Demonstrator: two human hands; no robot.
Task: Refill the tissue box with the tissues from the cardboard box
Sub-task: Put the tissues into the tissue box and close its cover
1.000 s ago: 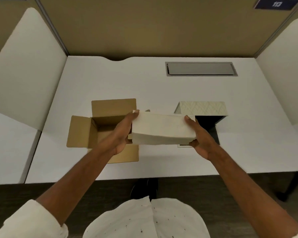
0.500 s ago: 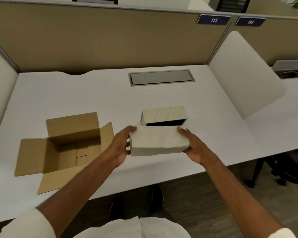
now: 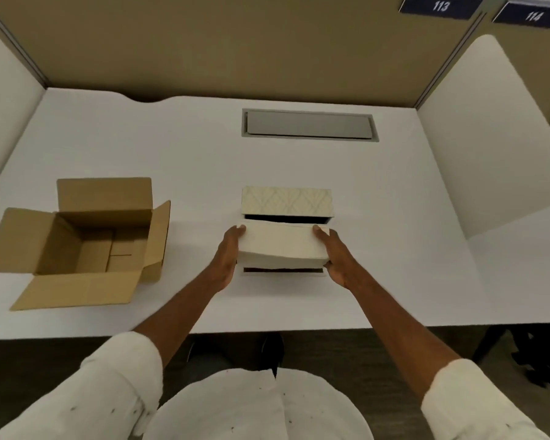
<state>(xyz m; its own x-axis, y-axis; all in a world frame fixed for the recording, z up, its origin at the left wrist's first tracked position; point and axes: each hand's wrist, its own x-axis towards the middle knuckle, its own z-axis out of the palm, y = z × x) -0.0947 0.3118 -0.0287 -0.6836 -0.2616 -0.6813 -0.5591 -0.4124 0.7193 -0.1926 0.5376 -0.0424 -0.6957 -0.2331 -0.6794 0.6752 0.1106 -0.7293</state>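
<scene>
A cream stack of tissues (image 3: 281,246) hangs between both hands just above the tissue box (image 3: 286,201). My left hand (image 3: 227,258) presses its left end and my right hand (image 3: 335,257) presses its right end. The tissue box has a pale patterned upright panel and a dark open inside; its near rim shows just under the stack. The brown cardboard box (image 3: 86,239) stands open on the left of the desk, flaps spread, and its inside looks empty.
The white desk (image 3: 394,249) has a grey cable hatch (image 3: 310,125) at the back. Tan partition walls and white side dividers close off the back and sides. A dark chair base (image 3: 527,357) shows under the desk at the right.
The stack of tissues has moved forward with both hands and now sits over the tissue box's opening. The camera has tilted down and shifted.
</scene>
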